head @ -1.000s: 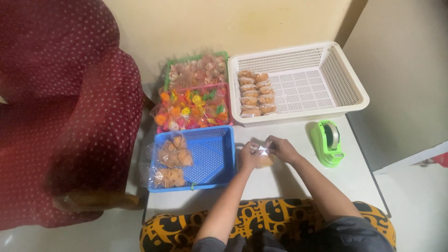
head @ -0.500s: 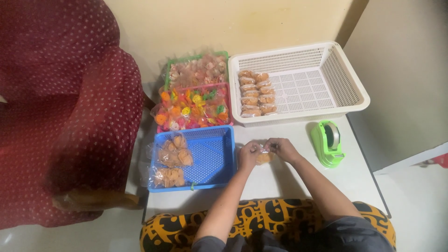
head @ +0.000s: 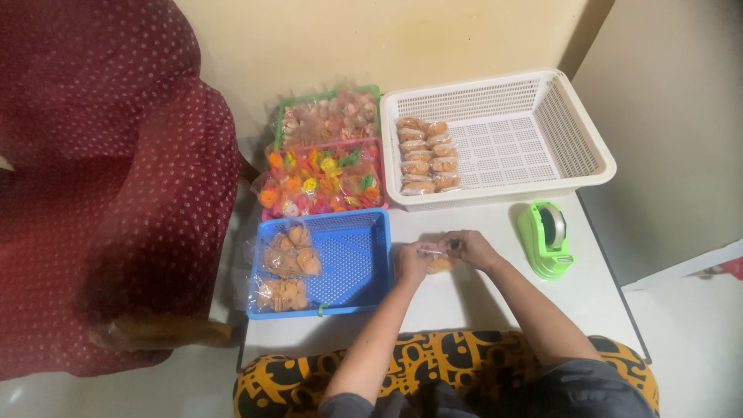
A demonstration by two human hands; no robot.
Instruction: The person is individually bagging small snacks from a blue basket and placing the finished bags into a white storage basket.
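**Both hands closing the small snack bag's neck**

You are pinching a small clear snack bag (head: 439, 262) between both hands on the white desk (head: 495, 306), just right of the blue tray (head: 352, 263). Your left hand (head: 412, 259) and right hand (head: 469, 248) are each keeping a grip clamped on the bag's top. Over the last second the hands have been drawing closer and the loose plastic top is now gathered tight, so the neck looks nearly closed. The green tape dispenser (head: 546, 238) is sitting untouched, well right of the blue tray.
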